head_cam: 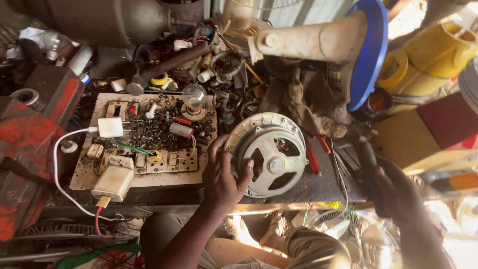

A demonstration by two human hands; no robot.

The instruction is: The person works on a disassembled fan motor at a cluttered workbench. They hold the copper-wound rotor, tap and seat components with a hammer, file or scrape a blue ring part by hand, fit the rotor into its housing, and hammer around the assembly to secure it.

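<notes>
A round grey metal fan motor [271, 154] stands on edge at the front of a cluttered workbench [318, 187]. My left hand [224, 177] grips its left rim, fingers wrapped over the housing. My right hand [398, 192] is low at the right, closed around a long dark tool handle [366, 159] that points up toward the bench. Red-handled tools [313, 154] lie just right of the motor.
A dirty board [144, 177] with switches, sockets, a bulb [194, 97] and a white plug with cable [110, 127] lies left of the motor. A white fan stand with blue base [371, 50], rags, a hammer [164, 67] and a red vise [27, 149] crowd around. Yellow containers [428, 60] sit right.
</notes>
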